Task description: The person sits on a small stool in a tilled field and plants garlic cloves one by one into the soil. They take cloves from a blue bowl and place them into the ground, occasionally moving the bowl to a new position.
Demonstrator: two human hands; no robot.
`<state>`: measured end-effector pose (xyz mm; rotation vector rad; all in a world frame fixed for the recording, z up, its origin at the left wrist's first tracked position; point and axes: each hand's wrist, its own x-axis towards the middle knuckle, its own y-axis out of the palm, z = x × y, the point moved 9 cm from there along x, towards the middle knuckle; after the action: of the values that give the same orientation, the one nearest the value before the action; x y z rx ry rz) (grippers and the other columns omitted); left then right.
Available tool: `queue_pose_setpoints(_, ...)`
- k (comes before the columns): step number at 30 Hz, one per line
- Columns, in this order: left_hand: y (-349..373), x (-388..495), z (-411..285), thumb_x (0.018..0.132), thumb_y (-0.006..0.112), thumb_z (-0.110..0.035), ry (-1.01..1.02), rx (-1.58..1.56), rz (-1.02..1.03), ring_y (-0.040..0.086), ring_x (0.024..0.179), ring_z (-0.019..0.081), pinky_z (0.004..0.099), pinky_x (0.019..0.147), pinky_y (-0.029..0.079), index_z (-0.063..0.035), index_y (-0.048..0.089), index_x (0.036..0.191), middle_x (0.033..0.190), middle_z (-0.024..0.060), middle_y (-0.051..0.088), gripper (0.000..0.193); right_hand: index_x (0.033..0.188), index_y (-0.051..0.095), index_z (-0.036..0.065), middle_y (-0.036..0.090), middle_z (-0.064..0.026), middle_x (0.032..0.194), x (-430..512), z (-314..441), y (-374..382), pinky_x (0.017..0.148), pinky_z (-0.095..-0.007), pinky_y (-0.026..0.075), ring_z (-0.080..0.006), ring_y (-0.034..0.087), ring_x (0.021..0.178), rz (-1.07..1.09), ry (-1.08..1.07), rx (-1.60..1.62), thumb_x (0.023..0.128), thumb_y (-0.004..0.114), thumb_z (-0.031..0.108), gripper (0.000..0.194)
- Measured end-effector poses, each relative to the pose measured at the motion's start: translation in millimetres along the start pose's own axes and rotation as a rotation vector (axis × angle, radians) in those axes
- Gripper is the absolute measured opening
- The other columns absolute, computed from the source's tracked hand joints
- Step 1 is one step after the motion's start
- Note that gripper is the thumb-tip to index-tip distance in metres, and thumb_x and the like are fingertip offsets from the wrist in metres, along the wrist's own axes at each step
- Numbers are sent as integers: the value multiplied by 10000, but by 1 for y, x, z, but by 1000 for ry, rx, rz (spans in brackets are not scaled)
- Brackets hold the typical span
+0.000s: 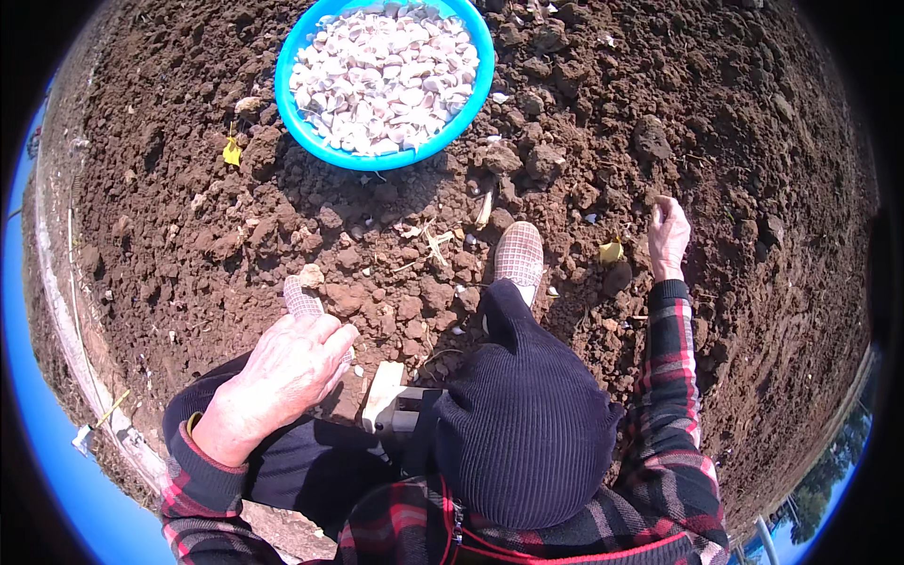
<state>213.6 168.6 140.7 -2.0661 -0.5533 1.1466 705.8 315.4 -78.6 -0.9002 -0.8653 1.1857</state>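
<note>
My left hand (286, 374) is raised above my bent left leg, its back towards me and its fingers curled. Whatever lies inside that fist is hidden. Out to the right, my right hand (669, 236) reaches down close to the brown soil (748, 282) with bent fingers. I cannot tell if its fingertips pinch anything. Peeled-looking white and pinkish garlic cloves (385, 78) fill a round blue plastic basin (286, 106) on the soil ahead of me. A few pale cloves lie scattered on the ground, such as one loose clove (554, 290) beside my right shoe.
My checked shoes (519, 258) stand among clods. I sit low, with a light wooden piece (381, 395) and metal bracket (406, 409) between my legs. Dry stalk bits (438, 244) and yellow leaves (232, 151) lie on the soil. A pale edging strip (63, 296) borders the left side.
</note>
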Motion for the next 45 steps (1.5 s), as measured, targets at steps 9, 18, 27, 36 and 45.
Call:
queue_pose_setpoints(9, -16, -9, -10, 822, 607, -130, 62, 21, -130, 601, 799, 222, 345, 740, 472, -53, 600, 983, 845, 62, 552, 179, 1069, 692, 58, 721, -143, 957, 77, 385, 97, 754, -379, 554, -298, 704, 842, 99, -659, 463, 892, 648, 62, 183)
queue_pose_setpoints(18, -5, -25, 9, 817, 602, -155, 25, 34, -76, 641, 862, 208, 328, 764, 493, -27, 637, 1078, 913, 67, 624, 293, 1013, 653, 53, 669, -126, 885, 71, 442, 140, 752, -425, 534, -288, 664, 887, 37, -899, 12, 814, 682, 195, 246)
queue_pose_setpoints(27, -12, 8, -12, 816, 699, -149, 12, 4, 80, 588, 930, 269, 390, 799, 456, -36, 591, 1145, 1020, 105, 592, 365, 802, 741, 74, 712, -94, 727, 75, 436, 159, 560, -413, 588, -242, 717, 693, 18, -867, -87, 797, 616, 128, 136)
queue_pose_setpoints(36, 8, 41, -21, 820, 741, -157, 13, 67, 184, 603, 995, 335, 428, 874, 491, -28, 582, 1228, 1126, 151, 617, 457, 950, 706, 63, 721, -144, 905, 74, 420, 132, 725, -435, 558, -292, 709, 899, 264, -786, 21, 873, 566, 148, 181)
queue_pose_setpoints(45, 2, 47, -3, 805, 739, -119, -46, 65, 144, 598, 991, 358, 438, 875, 493, -47, 574, 1251, 1083, 161, 611, 481, 1003, 638, 29, 688, -27, 890, 40, 61, 0, 672, -238, 596, -110, 691, 777, -149, 355, 1285, 944, 668, 74, 81)
